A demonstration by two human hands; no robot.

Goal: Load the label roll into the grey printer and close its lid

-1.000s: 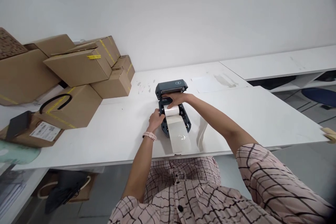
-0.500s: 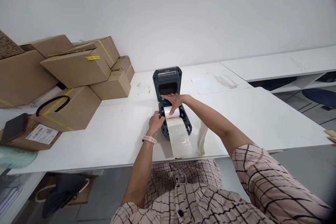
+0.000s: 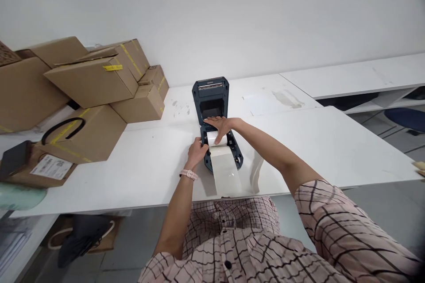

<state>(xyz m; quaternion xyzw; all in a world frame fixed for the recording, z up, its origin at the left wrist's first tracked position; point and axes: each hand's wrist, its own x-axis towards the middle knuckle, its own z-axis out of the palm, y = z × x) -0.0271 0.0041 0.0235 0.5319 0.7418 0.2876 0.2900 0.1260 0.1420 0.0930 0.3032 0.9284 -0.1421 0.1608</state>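
Note:
A dark label printer (image 3: pixel 211 90) stands on the white table with its lid raised. Inside it sits a white label roll (image 3: pixel 212 138), and a pale label strip (image 3: pixel 227 172) runs from it toward the table's front edge. My left hand (image 3: pixel 197 152) grips the printer's left side, thumb over the rim and fingers against the outer wall. Over the roll lies my right hand (image 3: pixel 220 127), fingers spread toward the hinge and thumb resting on the roll. It covers part of the roll and the hinge.
Cardboard boxes (image 3: pixel 89 84) are piled on the left of the table (image 3: pixel 149 181). A black curved strap (image 3: pixel 63 129) lies on one box. Right of the printer lies a pale curled strip (image 3: pixel 256 174). A blue chair seat (image 3: pixel 405 119) shows at far right.
The view has shifted slightly, so the table and boxes appear a little higher. Both hands keep about the same position on the printer and roll.

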